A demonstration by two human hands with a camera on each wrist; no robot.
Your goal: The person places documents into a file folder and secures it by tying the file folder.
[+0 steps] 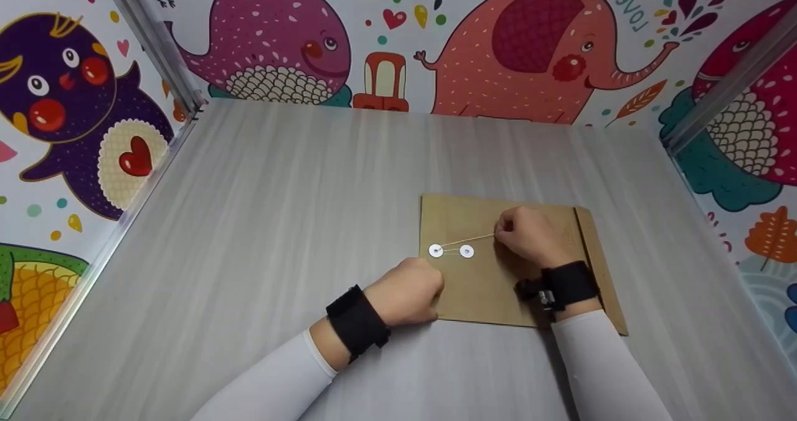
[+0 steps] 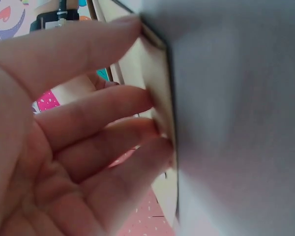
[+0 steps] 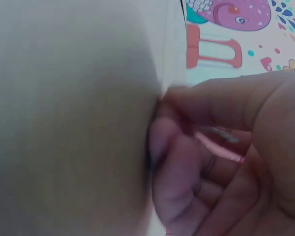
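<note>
A brown kraft envelope [image 1: 479, 299] lies flat on the table, with two white button discs near its left side: a left disc [image 1: 436, 250] and a right disc [image 1: 467, 251]. Thin string [image 1: 470, 240] runs between the discs and stretches from the left one up to my right hand [image 1: 532, 237]. That hand pinches the string between thumb and fingers, low over the envelope's middle. My left hand [image 1: 405, 291] rests at the envelope's lower left edge. In the left wrist view its extended fingers [image 2: 132, 98] press on the paper, thumb at the corner.
The grey wood-grain table [image 1: 280, 222] spreads to the left and behind the envelope. Printed cartoon walls [image 1: 386, 28] enclose the back and sides, with metal rails [image 1: 149, 35] at the corners. Black straps [image 1: 356, 321] circle both wrists.
</note>
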